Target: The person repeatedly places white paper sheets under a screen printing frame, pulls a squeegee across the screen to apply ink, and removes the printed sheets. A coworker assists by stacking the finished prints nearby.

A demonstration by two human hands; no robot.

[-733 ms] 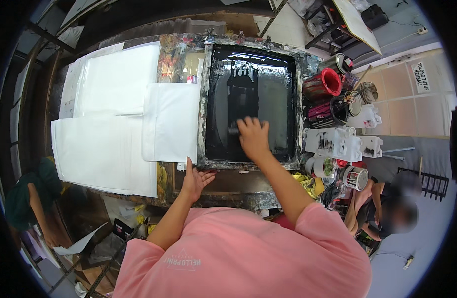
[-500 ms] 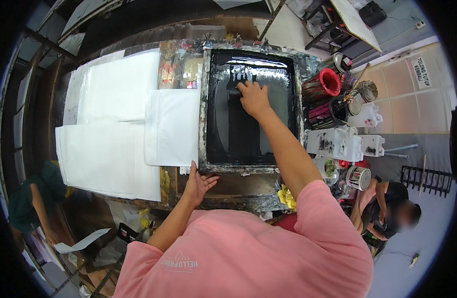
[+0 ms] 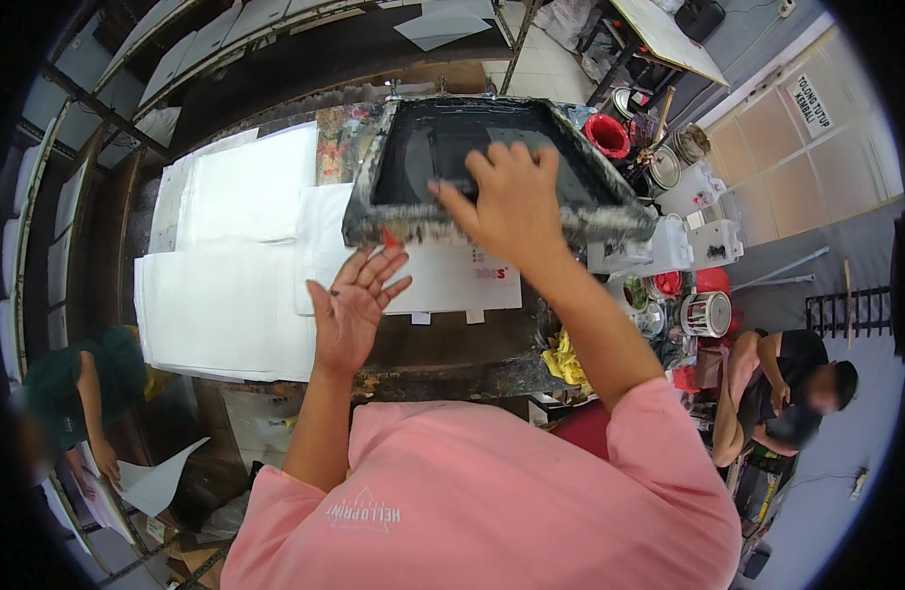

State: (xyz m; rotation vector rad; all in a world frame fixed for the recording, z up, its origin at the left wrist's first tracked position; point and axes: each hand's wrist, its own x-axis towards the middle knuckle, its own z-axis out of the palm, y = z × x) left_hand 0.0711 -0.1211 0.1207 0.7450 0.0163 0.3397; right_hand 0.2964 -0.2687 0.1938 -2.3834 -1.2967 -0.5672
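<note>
A screen-printing frame (image 3: 502,224) with black ink on its dark mesh (image 3: 403,162) stands tilted, its near edge raised over the table. My right hand (image 3: 516,197) is over the frame's near side, thumb stretched out to the left and fingers apart, somewhat smeared by motion. I see nothing held in it. Below the frame's near-left corner, my left hand (image 3: 354,310) is palm up with its fingers spread, and nothing lies in it. Under the frame is a white sheet (image 3: 443,285) with small printed marks at its right; the frame hides its far part.
Stacks of white sheets (image 3: 216,315) cover the table's left side. Ink cans, a red pot (image 3: 607,136) and white jugs (image 3: 716,241) crowd the right edge. A yellow cloth (image 3: 568,361) lies near the front. One person (image 3: 797,374) sits at right; another (image 3: 89,383) handles paper at left.
The frame's near edge has risen off the table, uncovering the white sheet. My right hand has moved from the mesh's middle toward the near side; my left hand has turned palm up.
</note>
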